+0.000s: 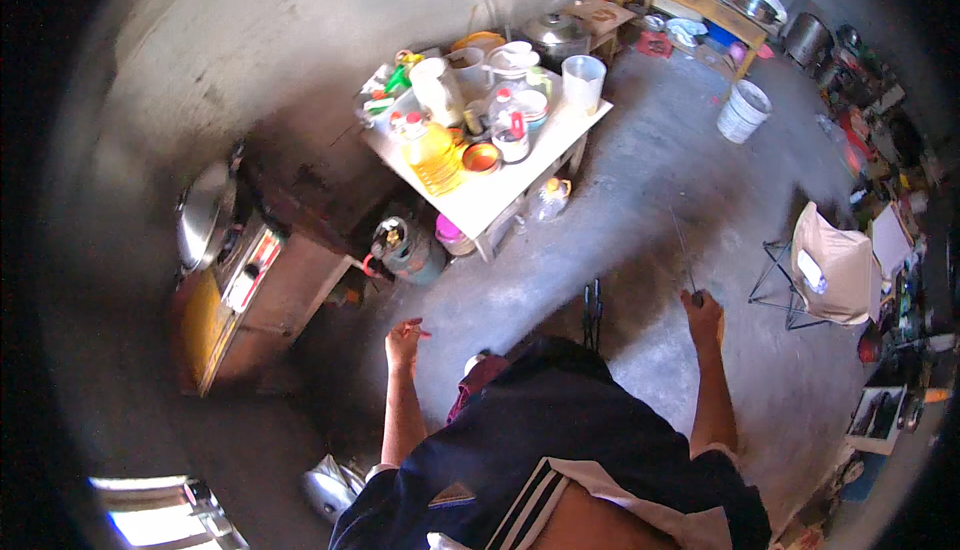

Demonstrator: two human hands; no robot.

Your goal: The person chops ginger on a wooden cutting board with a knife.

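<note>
At the right, my right hand [703, 321] is closed around the dark end of a long thin tool [684, 250]. Its narrow shaft points away from me over the concrete floor; whether it is a blade or a rod is unclear. On the other side my left hand [405, 341] is raised above the floor with its fingers curled. Something small may be between those fingertips, but the blur hides it. Between my hands, two dark upright bars [592, 314] show just beyond my dark shirt [555, 400].
Ahead stands a white-topped table [480, 209] with oil bottles [431, 156], bowls and jugs. Beside it are a gas cylinder [410, 254] and a water bottle [553, 199]. A folding chair [832, 269] is at right, a white bucket [744, 111] farther off. A wooden cabinet [277, 287] stands left.
</note>
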